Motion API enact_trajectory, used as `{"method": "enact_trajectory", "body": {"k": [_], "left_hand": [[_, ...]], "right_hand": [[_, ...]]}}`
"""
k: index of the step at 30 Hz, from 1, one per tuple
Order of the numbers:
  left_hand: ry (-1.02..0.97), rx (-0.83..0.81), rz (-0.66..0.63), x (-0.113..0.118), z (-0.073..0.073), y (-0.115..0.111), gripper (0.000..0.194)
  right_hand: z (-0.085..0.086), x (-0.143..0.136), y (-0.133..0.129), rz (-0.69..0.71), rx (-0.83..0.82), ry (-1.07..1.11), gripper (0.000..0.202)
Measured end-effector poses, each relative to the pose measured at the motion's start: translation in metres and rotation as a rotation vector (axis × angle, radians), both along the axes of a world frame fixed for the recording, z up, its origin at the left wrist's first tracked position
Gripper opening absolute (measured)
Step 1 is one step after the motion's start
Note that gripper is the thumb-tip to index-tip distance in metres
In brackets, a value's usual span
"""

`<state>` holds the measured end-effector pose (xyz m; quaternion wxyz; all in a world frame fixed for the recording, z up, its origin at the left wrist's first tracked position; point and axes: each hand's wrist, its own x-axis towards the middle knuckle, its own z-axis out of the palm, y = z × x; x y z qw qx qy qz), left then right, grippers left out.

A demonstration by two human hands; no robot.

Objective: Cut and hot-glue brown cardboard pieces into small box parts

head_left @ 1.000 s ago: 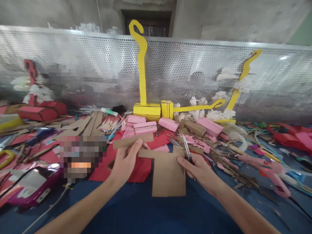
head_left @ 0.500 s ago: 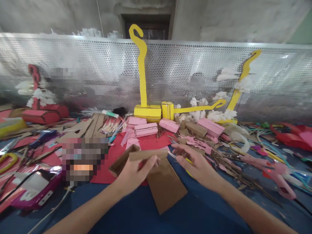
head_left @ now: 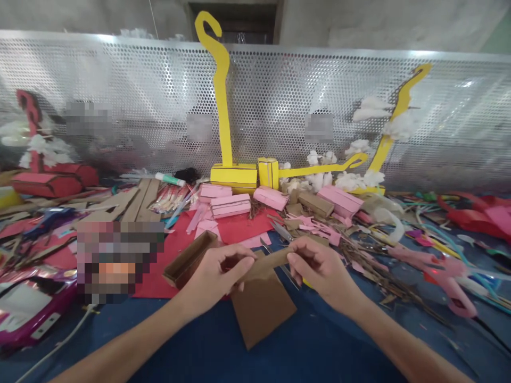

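Note:
Between my two hands is a narrow brown cardboard strip (head_left: 268, 264), held at both ends. My left hand (head_left: 219, 274) pinches its left end, thumb on the near side. My right hand (head_left: 321, 266) has its right end between thumb and fingers. Below the strip, a flat brown cardboard piece (head_left: 263, 314) lies tilted on the blue table surface. Just left of my left hand sits an open cardboard box (head_left: 190, 258) on red paper (head_left: 154, 276). Scissors (head_left: 281, 231) lie behind my right hand, partly hidden by it.
A pink glue gun (head_left: 439, 271) with a cord lies at the right. Several pink boxes (head_left: 230, 206) stand behind the hands, before yellow hooked cardboard shapes (head_left: 222, 117) against a perforated metal panel (head_left: 271, 106). A purple case (head_left: 35, 314) is at the left.
My right hand has moved in and taken hold of the strip's right end; it was apart from it before. The view has shifted slightly down and to the right.

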<state>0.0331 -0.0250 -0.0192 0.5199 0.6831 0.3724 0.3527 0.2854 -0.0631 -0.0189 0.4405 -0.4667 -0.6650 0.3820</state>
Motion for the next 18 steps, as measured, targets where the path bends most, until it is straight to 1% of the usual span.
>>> {"method": "enact_trajectory", "body": {"k": [3,5,7,9,10,12,15,18], "left_hand": [[0.096,0.057,-0.055,0.003,0.001,-0.004,0.031],[0.131,0.120,-0.049,0.003,0.000,-0.004,0.027],[0.131,0.187,0.008,0.002,-0.002,0.001,0.024],[0.086,0.188,0.060,0.000,-0.005,0.008,0.024],[0.042,0.155,0.078,-0.001,-0.007,0.012,0.024],[-0.059,0.073,0.108,-0.002,-0.012,0.019,0.026],[-0.122,0.025,0.155,-0.001,-0.016,0.021,0.030],[-0.122,0.002,0.176,0.003,-0.016,0.017,0.038]], "right_hand": [[-0.004,-0.001,0.009,0.020,0.028,0.003,0.028],[0.000,0.004,0.021,0.013,0.086,-0.053,0.029],[0.008,0.016,0.035,-0.082,0.175,-0.202,0.031],[0.015,0.035,0.046,-0.189,0.244,-0.478,0.027],[0.017,0.044,0.049,-0.188,0.236,-0.611,0.025],[0.016,0.062,0.050,-0.116,0.135,-0.780,0.023],[0.009,0.073,0.040,-0.165,0.068,-0.878,0.019],[0.005,0.068,0.029,-0.189,0.031,-0.930,0.012]]}}
